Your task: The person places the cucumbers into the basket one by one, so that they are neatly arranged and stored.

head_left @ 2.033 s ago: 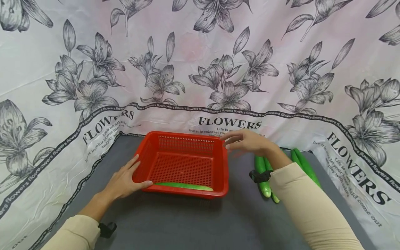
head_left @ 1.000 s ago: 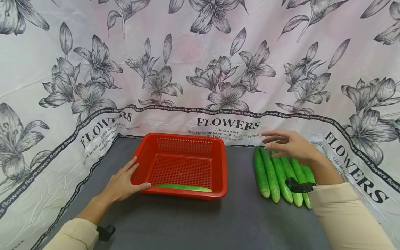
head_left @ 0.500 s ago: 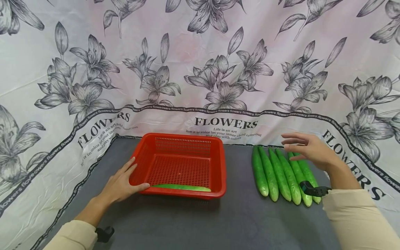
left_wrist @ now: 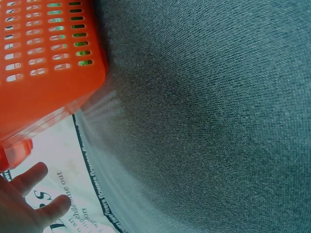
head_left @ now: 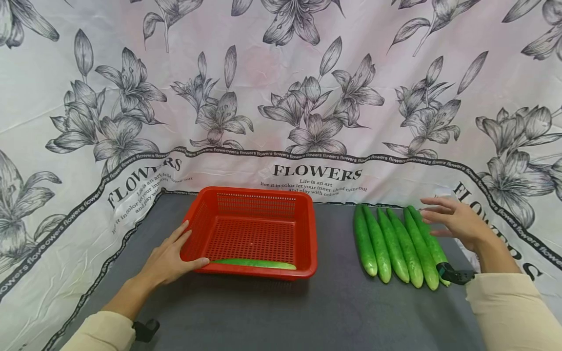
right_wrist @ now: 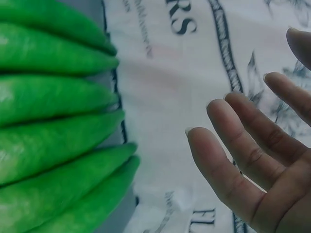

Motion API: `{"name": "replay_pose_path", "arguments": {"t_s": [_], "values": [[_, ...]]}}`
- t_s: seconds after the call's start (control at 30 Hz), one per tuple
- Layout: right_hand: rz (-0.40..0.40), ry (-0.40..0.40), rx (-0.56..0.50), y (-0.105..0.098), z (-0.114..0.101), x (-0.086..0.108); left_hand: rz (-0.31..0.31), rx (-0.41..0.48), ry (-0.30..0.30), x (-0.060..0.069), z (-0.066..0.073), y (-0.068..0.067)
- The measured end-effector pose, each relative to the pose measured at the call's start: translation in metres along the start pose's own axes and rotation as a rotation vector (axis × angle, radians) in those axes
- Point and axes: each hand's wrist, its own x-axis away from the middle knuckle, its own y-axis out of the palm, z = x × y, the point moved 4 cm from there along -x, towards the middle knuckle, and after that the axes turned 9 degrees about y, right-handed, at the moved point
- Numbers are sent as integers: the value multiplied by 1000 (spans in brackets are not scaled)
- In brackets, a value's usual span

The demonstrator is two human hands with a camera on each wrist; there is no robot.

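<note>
Six cucumbers (head_left: 392,246) right; right hand (head_left: 461,222) empty, fingers parted; left hand (head_left: 164,258) spread at basket (head_left: 254,273) rim, ungripping; mid-length grip likely steadiest.

A red perforated basket (head_left: 305,229) sits upright on the table (head_left: 246,312), the left hand (head_left: 164,258) at its rim, one green cucumber (head_left: 256,263) lying crosswise inside along the near wall. To its right, six more cucumbers (head_left: 392,243) lie side by side, the right hand (head_left: 463,224) near the outermost.

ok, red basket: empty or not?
Not empty: at least one cucumber lies inside the basket, along its near side; the rest looks bare.
</note>
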Motion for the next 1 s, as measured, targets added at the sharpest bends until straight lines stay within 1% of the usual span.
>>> {"name": "replay_pose_path", "arguments": {"t_s": [0.1, 0.27, 0.63, 0.83, 1.0], "values": [[4, 30, -19, -3, 12, -2, -1, 0, 0, -1, 0, -1], [12, 68, -43, -11, 25, -4, -7, -3, 0, -2, 1, -2], [30, 170, 46, -18, 58, -14, -7, 2, -5, 0, 0, 0], [38, 225, 54, -19, 80, -17, -13, 11, -3, 1, -1, 0], [44, 288, 36, -18, 94, -19, -17, 13, -1, 0, -1, 1]]}}
